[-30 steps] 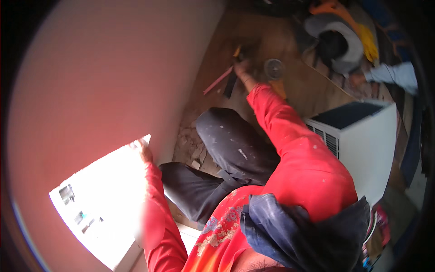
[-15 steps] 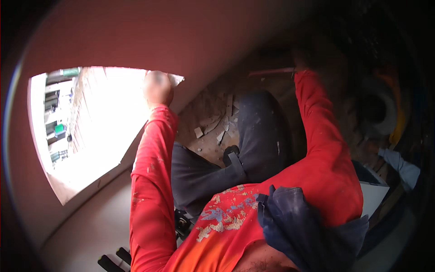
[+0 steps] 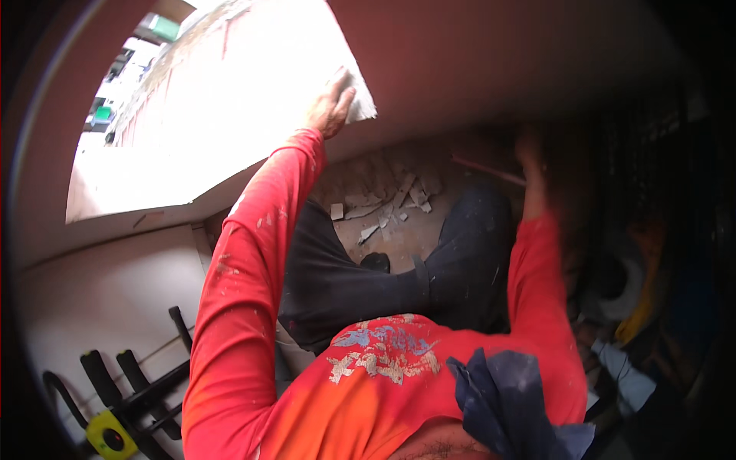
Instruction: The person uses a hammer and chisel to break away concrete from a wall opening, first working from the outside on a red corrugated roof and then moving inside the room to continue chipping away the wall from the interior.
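My left hand (image 3: 331, 107) rests at the lower right corner of a bright opening (image 3: 230, 115), its fingers stretched out along a pale ragged edge (image 3: 363, 103). Farther right, in the shade below the reddish wall (image 3: 475, 61), is my right hand (image 3: 530, 149), smeared and dark. A long, thin reddish tool (image 3: 488, 169) points left from it; the fingers look closed around its near end, though its kind is too dim to make out. Both arms are in red, paint-spotted sleeves.
Broken white pieces (image 3: 383, 203) lie on the floor beyond my bent legs (image 3: 353, 287). At lower left stands a black frame with padded bars and a yellow part (image 3: 107, 435). A pale ring-shaped thing (image 3: 630, 287) and a yellow strip (image 3: 642, 307) are at the right.
The view has turned, so the opening sits higher and the black frame shows more. My left hand's fingers now show stretched out at the opening's edge. My right arm is more bent.
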